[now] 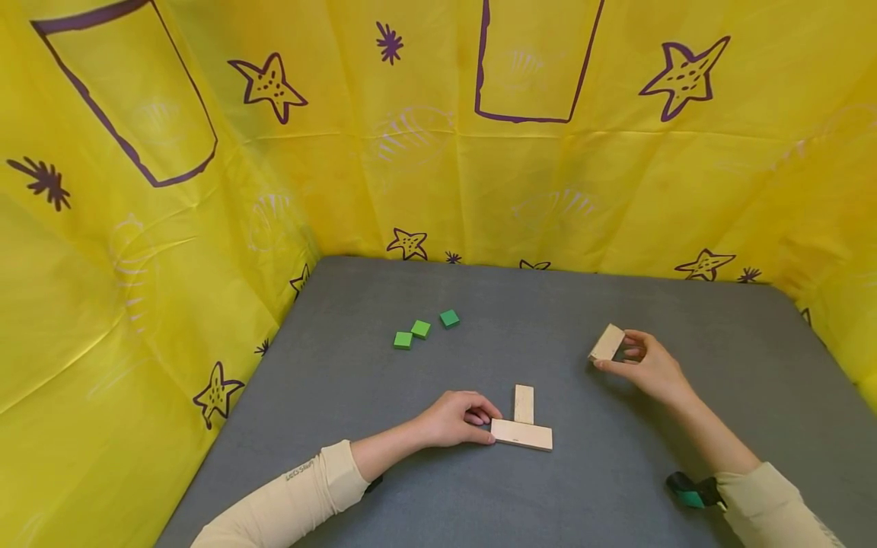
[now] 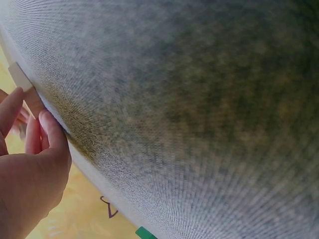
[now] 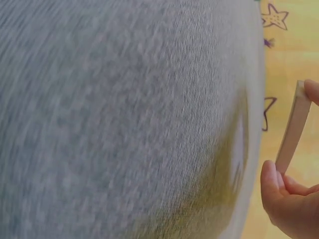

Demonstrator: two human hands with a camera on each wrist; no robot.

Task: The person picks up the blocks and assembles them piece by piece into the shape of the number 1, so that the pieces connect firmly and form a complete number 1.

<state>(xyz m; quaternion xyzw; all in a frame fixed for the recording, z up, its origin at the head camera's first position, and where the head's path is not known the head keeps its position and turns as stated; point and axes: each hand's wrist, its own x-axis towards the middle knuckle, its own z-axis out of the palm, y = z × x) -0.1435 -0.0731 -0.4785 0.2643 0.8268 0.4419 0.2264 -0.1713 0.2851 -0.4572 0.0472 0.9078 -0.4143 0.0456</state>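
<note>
My left hand (image 1: 455, 418) pinches the left end of a flat, pale wooden block (image 1: 522, 434) on the grey table. In the left wrist view, thumb and fingers meet the edges of that block (image 2: 25, 89). Just behind it, a second wooden block (image 1: 524, 404) points away from me, its near end against the first, so the two form a T. Further right, my right hand (image 1: 654, 371) holds a third wooden block (image 1: 607, 342) tilted above the table. The right wrist view shows this block (image 3: 294, 127) spanning thumb and fingertips.
Three small green blocks lie at the back left: a light green one (image 1: 403, 340), another light green one (image 1: 421, 329) close by, and a darker one (image 1: 449, 318) apart. A yellow cloth (image 1: 411, 175) with purple drawings hangs along the back and sides of the grey table (image 1: 356, 304).
</note>
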